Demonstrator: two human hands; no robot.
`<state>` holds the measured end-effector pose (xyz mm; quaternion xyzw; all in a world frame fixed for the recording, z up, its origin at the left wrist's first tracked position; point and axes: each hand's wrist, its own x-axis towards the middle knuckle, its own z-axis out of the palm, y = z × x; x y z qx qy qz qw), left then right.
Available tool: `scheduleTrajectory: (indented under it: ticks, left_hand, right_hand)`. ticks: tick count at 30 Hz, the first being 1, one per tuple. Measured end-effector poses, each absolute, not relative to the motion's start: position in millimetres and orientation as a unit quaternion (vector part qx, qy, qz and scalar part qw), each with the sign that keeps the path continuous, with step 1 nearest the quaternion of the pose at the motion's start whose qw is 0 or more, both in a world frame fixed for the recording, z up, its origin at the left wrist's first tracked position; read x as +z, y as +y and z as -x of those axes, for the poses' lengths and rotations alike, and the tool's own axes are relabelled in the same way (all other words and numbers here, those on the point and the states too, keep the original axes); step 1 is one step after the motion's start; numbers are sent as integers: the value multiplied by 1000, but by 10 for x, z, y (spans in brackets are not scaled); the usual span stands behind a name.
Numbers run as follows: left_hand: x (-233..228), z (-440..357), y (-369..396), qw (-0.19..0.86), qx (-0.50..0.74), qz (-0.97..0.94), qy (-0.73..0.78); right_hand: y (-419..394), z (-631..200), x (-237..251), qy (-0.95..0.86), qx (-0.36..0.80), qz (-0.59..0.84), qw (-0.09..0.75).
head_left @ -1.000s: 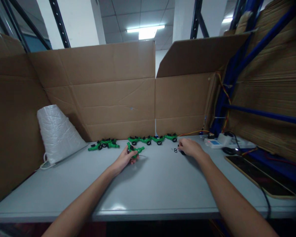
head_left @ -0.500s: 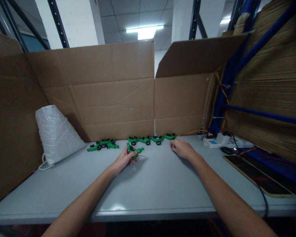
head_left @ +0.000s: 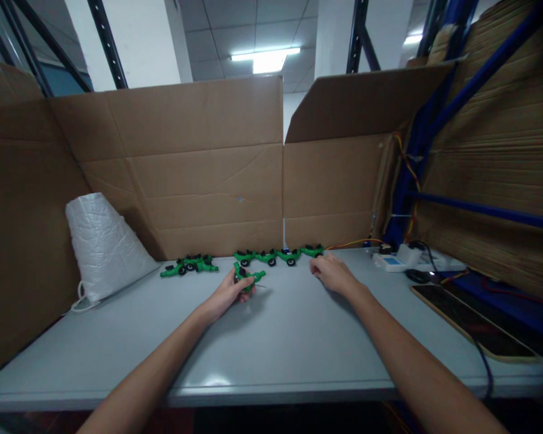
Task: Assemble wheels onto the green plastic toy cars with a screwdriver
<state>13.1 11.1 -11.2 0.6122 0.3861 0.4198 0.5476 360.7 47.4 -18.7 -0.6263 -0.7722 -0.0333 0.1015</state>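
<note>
My left hand (head_left: pixel 228 292) is closed around a green toy car (head_left: pixel 248 278) with black parts, held just above the table. No wheels show on this car, and a thin metal rod sticks out from it to the right. My right hand (head_left: pixel 332 272) is over the table at the right, its fingers curled together; whatever they pinch, if anything, is hidden. Just beyond it sits a green toy car (head_left: pixel 312 250), the rightmost of a row. The others in that row, such as the green car with black wheels (head_left: pixel 288 257), stand along the back.
To the left lies a cluster of green toy cars (head_left: pixel 187 265), beside a white padded bag (head_left: pixel 104 253). Cardboard walls (head_left: pixel 208 181) enclose the back and sides of the table (head_left: pixel 271 355). A power strip (head_left: pixel 398 260) and a dark flat panel (head_left: pixel 475 322) with cables occupy the right.
My right hand has shifted very slightly to the left. My left hand and the toy car in it have hardly moved.
</note>
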Motion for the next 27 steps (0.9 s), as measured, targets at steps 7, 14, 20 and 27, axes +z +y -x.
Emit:
scheduleTrajectory:
  ticks: [7, 14, 20, 27]
  left_hand:
    - [-93, -170, 68, 594, 407, -592, 362]
    - [-115, -164, 98, 616, 409, -572, 355]
    - [-121, -155, 111, 615, 404, -572, 362]
    - [-135, -145, 122, 610, 406, -578, 359]
  right_hand:
    - [467, -3579, -184, -769, -25, 631, 98]
    - [454, -3553, -201, -775, -20, 626, 89]
    - [444, -3515, -234, -778, -20, 622, 82]
    - [414, -3387, -236, -797, -22, 597, 94]
